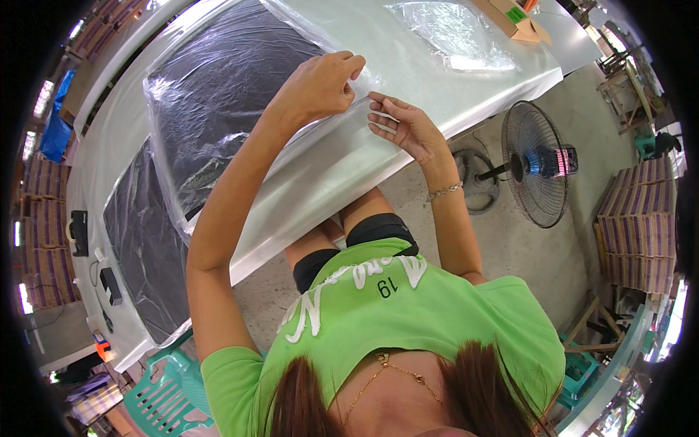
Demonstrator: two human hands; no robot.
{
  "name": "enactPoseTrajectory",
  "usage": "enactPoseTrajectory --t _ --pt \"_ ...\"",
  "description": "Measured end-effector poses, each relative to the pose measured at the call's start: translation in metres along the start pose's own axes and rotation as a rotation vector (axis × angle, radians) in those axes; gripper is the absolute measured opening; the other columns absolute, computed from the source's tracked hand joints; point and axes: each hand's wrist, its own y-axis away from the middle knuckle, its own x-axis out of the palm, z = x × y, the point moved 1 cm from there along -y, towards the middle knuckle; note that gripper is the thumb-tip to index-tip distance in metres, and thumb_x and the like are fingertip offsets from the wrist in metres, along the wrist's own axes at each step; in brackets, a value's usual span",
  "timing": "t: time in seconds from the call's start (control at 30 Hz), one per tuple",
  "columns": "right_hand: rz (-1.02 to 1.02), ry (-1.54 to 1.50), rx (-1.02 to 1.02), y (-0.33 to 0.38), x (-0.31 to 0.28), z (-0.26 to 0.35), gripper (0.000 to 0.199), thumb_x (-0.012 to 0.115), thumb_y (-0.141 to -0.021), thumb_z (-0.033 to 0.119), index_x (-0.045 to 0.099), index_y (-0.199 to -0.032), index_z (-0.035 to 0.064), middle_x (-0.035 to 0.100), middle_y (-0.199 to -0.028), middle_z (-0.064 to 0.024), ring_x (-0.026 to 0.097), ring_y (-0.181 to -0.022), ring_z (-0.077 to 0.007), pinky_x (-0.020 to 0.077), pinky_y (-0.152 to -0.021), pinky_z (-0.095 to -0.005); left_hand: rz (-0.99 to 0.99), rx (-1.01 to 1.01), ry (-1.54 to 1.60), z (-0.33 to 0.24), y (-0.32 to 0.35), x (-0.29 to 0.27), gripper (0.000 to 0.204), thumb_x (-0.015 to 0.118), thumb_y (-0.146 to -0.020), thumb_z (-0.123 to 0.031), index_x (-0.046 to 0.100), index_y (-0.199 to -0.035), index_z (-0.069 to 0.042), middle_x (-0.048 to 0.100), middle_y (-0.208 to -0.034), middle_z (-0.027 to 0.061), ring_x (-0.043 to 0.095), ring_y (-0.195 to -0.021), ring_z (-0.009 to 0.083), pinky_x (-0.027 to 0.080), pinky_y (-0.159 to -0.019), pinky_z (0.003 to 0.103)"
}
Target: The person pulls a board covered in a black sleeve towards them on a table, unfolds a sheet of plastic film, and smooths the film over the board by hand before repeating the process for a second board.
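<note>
Over the table's near edge, my left hand (325, 81) is closed with the fingers curled in. It is beside the corner of a large dark sheet in clear plastic (233, 80) lying on the white table (306, 175). Just to the right, my right hand (408, 130) has its thumb and index fingertip close together, the other fingers loosely bent. Whatever either hand grips, if anything, is too small or see-through to make out. Another dark sheet in clear plastic (145, 226) lies to the left, partly under the first.
On the table's far right are a crumpled clear plastic bag (455, 33) and an open cardboard box (513, 20). A black standing fan (535, 164) is right of the table. Small black items (111, 286) lie on the left end, near a green plastic chair (164, 397). Stacked bundles (639, 229) stand far right.
</note>
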Motion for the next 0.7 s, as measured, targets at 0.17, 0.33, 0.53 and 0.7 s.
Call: enactPoseTrajectory --t 0.17,0.33,0.53,0.7 --pt "0.035 -0.066 0.02 0.004 0.007 0.003 0.037 0.055 -0.094 0.015 0.052 -0.126 -0.0047 0.058 -0.106 -0.0073 0.06 -0.096 -0.0207 0.0524 -0.089 -0.0356 -0.003 0.007 0.029 -0.001 0.002 -0.002 0.015 0.053 -0.071 -0.004 0.05 -0.085 0.0 0.057 -0.081 0.0173 0.056 -0.076 0.0373 0.044 -0.069 0.044" --pt "-0.005 -0.036 -0.014 0.007 0.013 0.001 0.039 0.055 -0.094 0.013 0.049 -0.128 -0.0047 0.058 -0.106 -0.0076 0.06 -0.097 -0.0206 0.0526 -0.088 -0.0359 -0.002 -0.019 0.031 -0.002 0.005 -0.004 0.014 0.054 -0.071 -0.004 0.049 -0.084 0.0 0.056 -0.08 0.0165 0.056 -0.076 0.0364 0.044 -0.069 0.044" --pt "-0.043 -0.017 -0.06 0.005 0.011 -0.004 0.038 0.054 -0.094 0.011 0.049 -0.129 -0.003 0.059 -0.107 -0.0078 0.06 -0.098 -0.0198 0.0525 -0.089 -0.036 -0.008 -0.003 0.038 0.001 0.007 -0.002 0.014 0.054 -0.072 -0.005 0.049 -0.084 -0.001 0.055 -0.079 0.016 0.056 -0.076 0.0359 0.044 -0.069 0.044" --pt "-0.049 0.0 -0.074 0.005 0.011 -0.004 0.037 0.054 -0.093 0.01 0.05 -0.128 -0.0021 0.059 -0.107 -0.0076 0.06 -0.097 -0.0195 0.0524 -0.089 -0.0361 -0.002 -0.017 0.038 0.001 0.007 -0.002 0.014 0.054 -0.072 -0.005 0.049 -0.084 0.0 0.056 -0.079 0.016 0.057 -0.077 0.0358 0.045 -0.07 0.044"
